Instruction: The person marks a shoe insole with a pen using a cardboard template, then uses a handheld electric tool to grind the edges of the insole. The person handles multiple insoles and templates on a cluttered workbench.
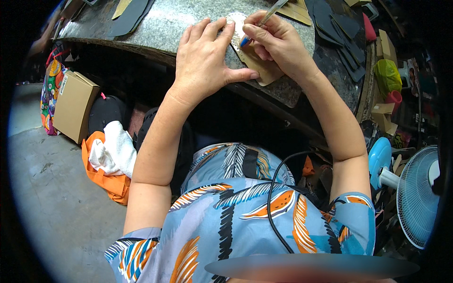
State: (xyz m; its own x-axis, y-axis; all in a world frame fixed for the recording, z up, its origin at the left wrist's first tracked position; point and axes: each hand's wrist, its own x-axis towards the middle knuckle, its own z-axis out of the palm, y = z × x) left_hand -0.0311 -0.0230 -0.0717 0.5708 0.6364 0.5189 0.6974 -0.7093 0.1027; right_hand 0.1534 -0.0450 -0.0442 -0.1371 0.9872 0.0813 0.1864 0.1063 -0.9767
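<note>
Holding blue-tipped tool (273, 10), right hand (279, 43), tan piece (264, 69)

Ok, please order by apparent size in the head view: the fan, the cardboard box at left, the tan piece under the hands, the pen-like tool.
1. Fan
2. Cardboard box and tan piece: too alike to rank; the piece is partly hidden
3. Pen-like tool

Open tabletop (158, 34) left of hands (202, 61), grey sheets (131, 18) bounding it, dark pile (347, 41) blocking right
</note>
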